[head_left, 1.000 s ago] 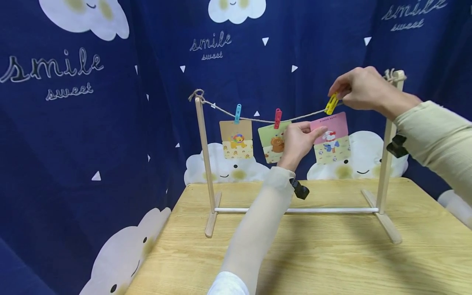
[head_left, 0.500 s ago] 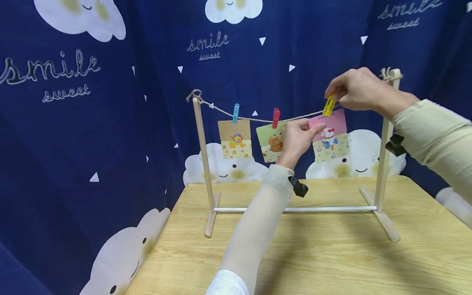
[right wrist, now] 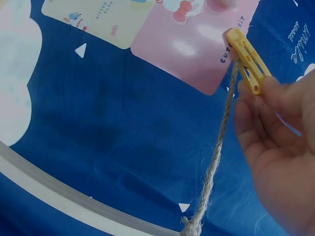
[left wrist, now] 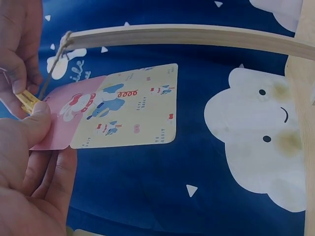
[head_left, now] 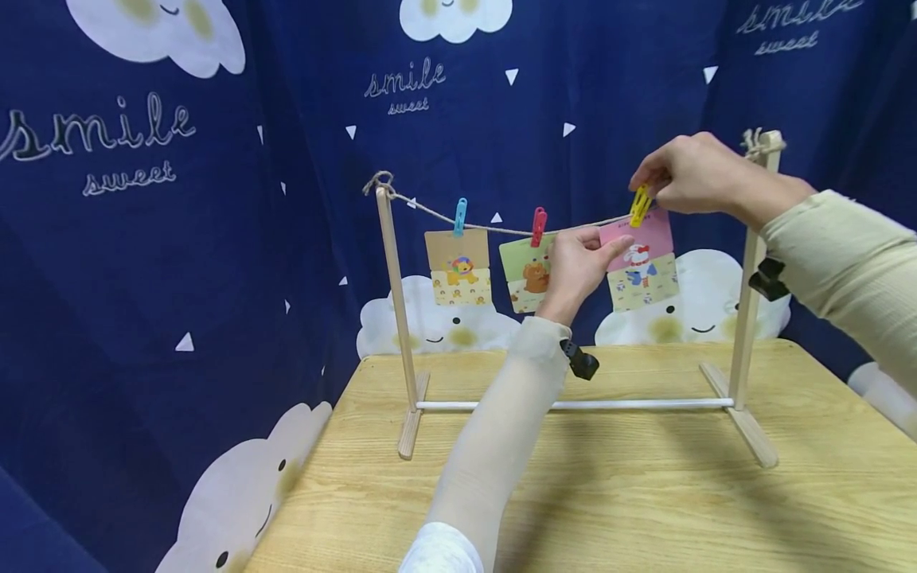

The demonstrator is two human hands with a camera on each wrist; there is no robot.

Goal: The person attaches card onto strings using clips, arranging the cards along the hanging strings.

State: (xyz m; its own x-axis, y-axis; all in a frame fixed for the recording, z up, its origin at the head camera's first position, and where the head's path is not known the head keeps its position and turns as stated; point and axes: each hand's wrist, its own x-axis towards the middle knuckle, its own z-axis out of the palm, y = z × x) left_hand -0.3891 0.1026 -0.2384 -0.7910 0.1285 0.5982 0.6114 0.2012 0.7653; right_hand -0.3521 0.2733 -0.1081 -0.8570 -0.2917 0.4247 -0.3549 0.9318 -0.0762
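My left hand (head_left: 579, 267) pinches the left edge of a pink and cream card (head_left: 648, 290) with a rabbit on it, thumb in front and fingers behind. With its fingertips my right hand (head_left: 698, 175) grips the handle end of a yellow clothespin (head_left: 641, 207). In the right wrist view the nose of the clothespin (right wrist: 250, 61) overlaps the card's (right wrist: 192, 54) top edge, right where the twine (right wrist: 216, 157) meets it. A tan lion card (head_left: 458, 270) hangs from a blue clothespin (head_left: 460, 216), and a green bear card (head_left: 526, 274) from a red clothespin (head_left: 539, 227), partly behind my left hand.
The twine is tied between two wooden posts, the left post (head_left: 397, 294) and the right post (head_left: 748, 318). A white crossbar (head_left: 645, 404) joins their feet on the wooden table (head_left: 645, 509). Behind hangs a blue cloud-print curtain (head_left: 301, 199).
The rabbit card has risen slightly, so its top edge now meets the yellow clothespin's nose; before, it hung a little lower. Both hands keep their grips.
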